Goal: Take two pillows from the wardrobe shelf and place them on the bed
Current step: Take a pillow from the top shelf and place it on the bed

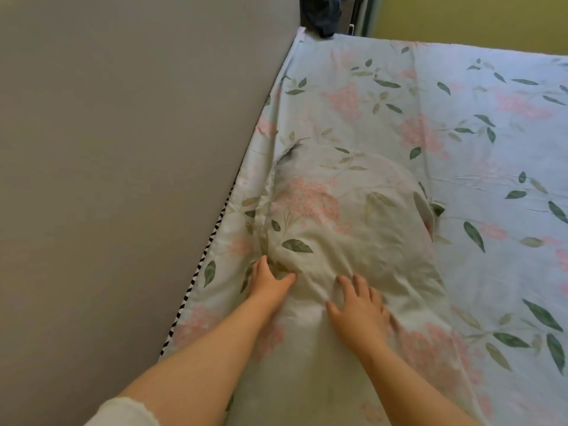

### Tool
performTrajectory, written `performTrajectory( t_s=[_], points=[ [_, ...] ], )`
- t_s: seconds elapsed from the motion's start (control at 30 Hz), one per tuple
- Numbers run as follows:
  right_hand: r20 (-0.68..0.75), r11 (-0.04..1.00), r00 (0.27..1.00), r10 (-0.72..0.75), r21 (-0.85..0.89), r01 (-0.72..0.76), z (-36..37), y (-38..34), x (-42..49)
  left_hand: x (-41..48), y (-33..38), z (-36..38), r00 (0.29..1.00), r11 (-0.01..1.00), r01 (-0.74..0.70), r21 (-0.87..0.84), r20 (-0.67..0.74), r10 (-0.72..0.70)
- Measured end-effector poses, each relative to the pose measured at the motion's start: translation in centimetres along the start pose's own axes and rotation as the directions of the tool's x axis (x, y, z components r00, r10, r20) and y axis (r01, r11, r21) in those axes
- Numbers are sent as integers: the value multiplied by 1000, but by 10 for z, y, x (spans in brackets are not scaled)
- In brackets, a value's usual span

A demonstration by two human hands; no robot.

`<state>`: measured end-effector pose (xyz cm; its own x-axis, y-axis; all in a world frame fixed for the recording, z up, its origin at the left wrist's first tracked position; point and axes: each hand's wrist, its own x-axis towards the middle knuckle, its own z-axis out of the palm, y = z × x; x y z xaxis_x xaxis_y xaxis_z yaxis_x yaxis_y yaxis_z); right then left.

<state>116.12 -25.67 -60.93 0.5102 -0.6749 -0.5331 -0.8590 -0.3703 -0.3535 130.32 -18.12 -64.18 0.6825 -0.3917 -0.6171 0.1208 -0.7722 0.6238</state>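
A pillow [347,216] in a pale floral case with pink blossoms and green leaves lies on the bed [479,124], close to the grey headboard [123,149]. The bed sheet has the same print. My left hand [270,279] rests on the pillow's near left corner, with thumb and fingers pinching a fold of the case. My right hand [359,309] lies flat on the pillow's near edge, fingers spread. I see only this one pillow; the wardrobe is out of view.
The grey headboard fills the left side. A black-and-white striped edge [199,272] shows between headboard and sheet. Dark clothing [321,13] hangs beyond the bed's far corner, by a yellow-green wall [476,16]. Flat sheet stretches to the right of the pillow.
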Motion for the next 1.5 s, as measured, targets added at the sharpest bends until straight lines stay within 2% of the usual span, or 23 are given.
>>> performTrajectory(
  t_s=[0.07,0.1,0.17,0.27,0.37,0.43,0.5,0.6,0.7,0.77,0.87,0.9,0.93,1.0,1.1,1.2,1.23,1.3,1.4,1.43,1.5],
  points=[
    [-9,1000,1000,-26,-7,26,4,7,2,4,3,7,995,972,98,-212,-13,-103],
    [-15,999,999,-33,-8,33,5,11,2,6,6,9,986,951,157,-267,-14,-167],
    [-37,999,999,-34,-7,34,4,17,2,7,15,9,974,948,217,-233,-11,-225],
    [-110,999,994,-25,37,30,-4,21,1,-4,41,-1,995,980,101,-172,34,-97],
    [-271,972,961,-50,207,109,-21,20,3,-20,50,-25,998,960,35,-278,51,-22],
    [-323,951,945,-52,273,146,-31,20,10,-26,43,-47,1000,924,21,-381,3,-22],
    [-302,961,953,22,270,64,-34,25,18,-23,28,-66,995,894,83,-440,-11,-98],
    [-170,935,954,248,300,-190,-27,34,34,-12,6,-78,979,852,202,-483,84,-184],
    [-54,840,925,376,441,-316,-15,44,49,15,-10,-77,963,790,246,-562,52,-263],
    [-6,736,905,426,584,-342,-9,43,57,28,-7,-72,973,841,193,-505,-12,-230],
    [96,426,936,340,871,-244,-10,28,67,36,15,-61,991,928,137,-346,40,-131],
    [112,361,952,283,908,-214,-14,21,69,38,22,-60,994,933,102,-346,74,-81],
    [102,351,967,232,919,-181,-21,15,69,38,29,-62,995,926,67,-372,92,-35],
    [5,378,985,172,923,-70,-33,5,67,39,36,-72,997,883,-56,-465,23,75],
    [-157,376,979,132,921,97,-51,-9,65,38,51,-95,971,823,-239,-516,-112,212],
    [-250,408,962,106,894,187,-64,-26,73,42,70,-109,958,845,-282,-455,-179,223],
    [-236,442,966,102,881,169,-62,-27,81,52,69,-111,963,895,-244,-374,-202,178],
    [-137,531,982,131,846,47,-50,-24,97,71,59,-108,976,986,-63,-154,-214,29],
    [-22,694,974,227,705,-146,-17,-5,106,73,27,-92,977,989,112,93,-194,-92],
    [6,725,964,267,657,-205,-6,3,102,68,14,-88,973,984,136,119,-201,-111],
    [53,726,943,330,623,-289,15,20,89,51,-14,-83,966,982,181,50,-197,-168]
  ],
)
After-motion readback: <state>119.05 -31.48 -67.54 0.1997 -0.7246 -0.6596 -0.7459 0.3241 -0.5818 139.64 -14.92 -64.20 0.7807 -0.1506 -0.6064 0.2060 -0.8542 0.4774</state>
